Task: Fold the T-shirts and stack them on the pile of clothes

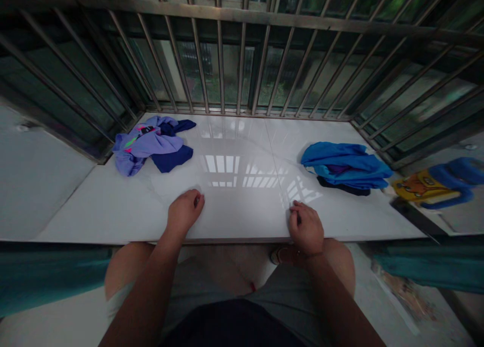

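Observation:
My left hand [185,209] rests on the white tiled ledge [245,216] with its fingers curled into a loose fist, and nothing shows in it. A crumpled purple garment [159,141] lies beyond it to the left, bundled with dark blue cloth [173,159]. On the right side of the ledge's front edge, my right hand [307,227] is also loosely closed, holding nothing that I can see. A heaped bright blue garment [344,160] sits past that hand, with a black piece of cloth [346,187] under it. Neither hand touches any cloth.
Metal window bars [242,64] enclose the ledge at the back and both sides. At the far right stands a yellow and blue container with a handle [427,185]. Teal curtains [49,271] hang at both sides, and my knees meet the ledge's front edge.

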Motion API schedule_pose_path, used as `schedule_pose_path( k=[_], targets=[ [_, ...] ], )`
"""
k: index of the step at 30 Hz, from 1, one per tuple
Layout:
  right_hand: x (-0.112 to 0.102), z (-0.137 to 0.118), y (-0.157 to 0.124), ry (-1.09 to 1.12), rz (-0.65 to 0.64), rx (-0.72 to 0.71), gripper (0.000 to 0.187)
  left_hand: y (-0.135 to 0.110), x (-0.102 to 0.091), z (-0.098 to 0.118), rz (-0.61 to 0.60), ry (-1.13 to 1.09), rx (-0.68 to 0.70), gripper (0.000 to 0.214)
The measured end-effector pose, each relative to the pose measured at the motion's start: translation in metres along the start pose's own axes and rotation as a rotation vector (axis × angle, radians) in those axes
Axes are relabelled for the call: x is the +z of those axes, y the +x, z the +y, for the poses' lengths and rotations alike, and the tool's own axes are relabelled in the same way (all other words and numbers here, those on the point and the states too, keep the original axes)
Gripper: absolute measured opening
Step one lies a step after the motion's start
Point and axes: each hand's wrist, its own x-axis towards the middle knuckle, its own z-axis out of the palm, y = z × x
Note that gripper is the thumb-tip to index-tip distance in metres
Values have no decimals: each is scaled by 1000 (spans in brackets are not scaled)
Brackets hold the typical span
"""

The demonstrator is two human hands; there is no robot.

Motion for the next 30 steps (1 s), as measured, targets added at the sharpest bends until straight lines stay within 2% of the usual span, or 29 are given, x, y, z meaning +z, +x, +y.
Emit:
schedule_pose_path(
  k=[6, 22, 25, 30],
  targets=[
    [1, 0, 0, -5, 26, -6, 19, -1, 0, 1, -1, 0, -9, 27],
    [-2, 1, 1, -28, -10, 8, 19, 0, 2, -1, -4, -18, 6, 27],
    [-2, 1, 3, -40, -21, -1, 16, -2, 2, -6, -23, -113, 100, 28],
    [0, 4, 6, -49, -57, -25, 15, -5, 1, -12, -50, -210, 400, 30]
  ],
)
